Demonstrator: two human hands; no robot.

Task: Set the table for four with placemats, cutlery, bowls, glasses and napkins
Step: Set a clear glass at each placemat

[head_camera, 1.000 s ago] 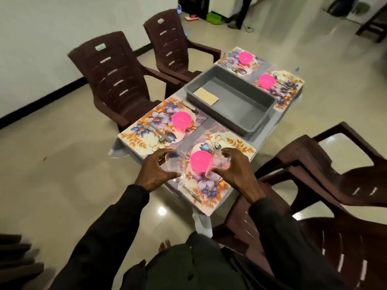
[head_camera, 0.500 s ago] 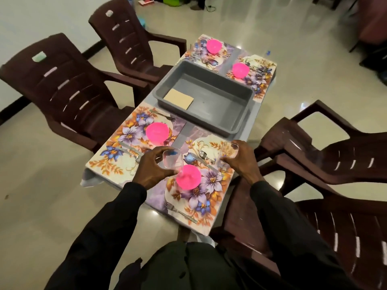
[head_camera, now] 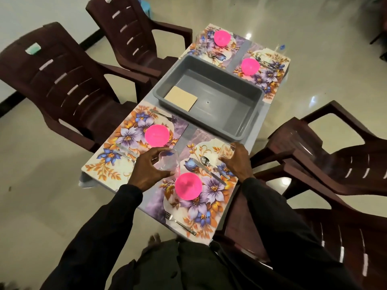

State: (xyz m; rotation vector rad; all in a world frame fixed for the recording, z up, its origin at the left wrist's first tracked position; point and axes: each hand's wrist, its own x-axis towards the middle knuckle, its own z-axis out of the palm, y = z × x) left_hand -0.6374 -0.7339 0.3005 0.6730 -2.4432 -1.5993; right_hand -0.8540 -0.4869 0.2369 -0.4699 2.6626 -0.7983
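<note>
Now spread wider, left grip (head_camera: 147, 170) clamps left glass (head_camera: 167, 160), right grip (head_camera: 237, 162) clamps right glass (head_camera: 226, 150).

A person in dark clothes with long sleeves

Both arms are covered by long black sleeves. The left sleeve (head_camera: 100, 233) runs from the near left corner up to the wrist. The right sleeve (head_camera: 278, 222) runs from the near right side up to the wrist. The cloth is plain, with soft folds and creases, and it shines a little where the light falls on it. The left hand (head_camera: 146, 172) and the right hand (head_camera: 236, 162) are bare. Near the bottom middle is the front of a dark top (head_camera: 178, 266), crumpled into big folds. Just past it are what look like bare toes (head_camera: 154, 239).
</note>
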